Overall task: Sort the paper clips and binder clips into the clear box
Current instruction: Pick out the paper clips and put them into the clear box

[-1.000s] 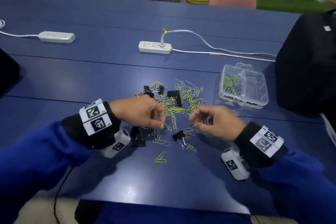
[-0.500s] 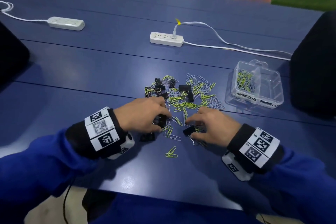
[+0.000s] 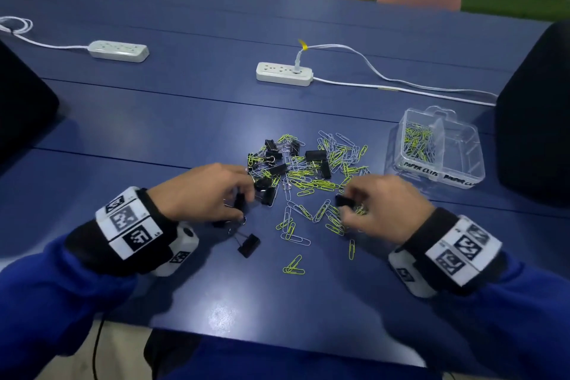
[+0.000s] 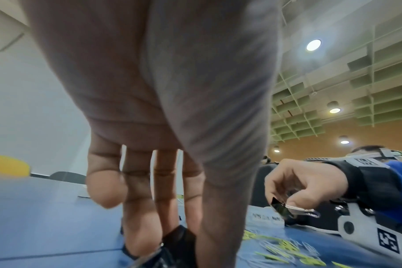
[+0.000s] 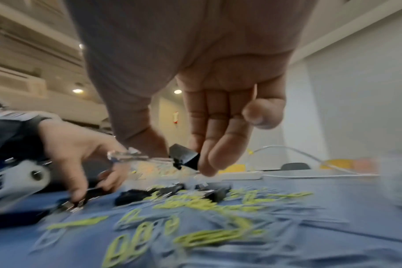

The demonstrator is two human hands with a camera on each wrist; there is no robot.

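A pile of yellow-green and silver paper clips mixed with black binder clips lies mid-table. My left hand is curled at the pile's left edge, with fingers and thumb closed round a black binder clip on the table. My right hand pinches another black binder clip just above the table, its wire handles pointing left. The clear box stands at the right, with paper clips in its left compartment.
A loose binder clip and stray paper clips lie nearer the front edge. Two white power strips with cables sit further back. Dark objects stand at the far right and left edges. Chairs line the far side.
My right hand has closed on a binder clip and raised it slightly off the table. My left hand stays low at the pile's left edge, working on binder clips.
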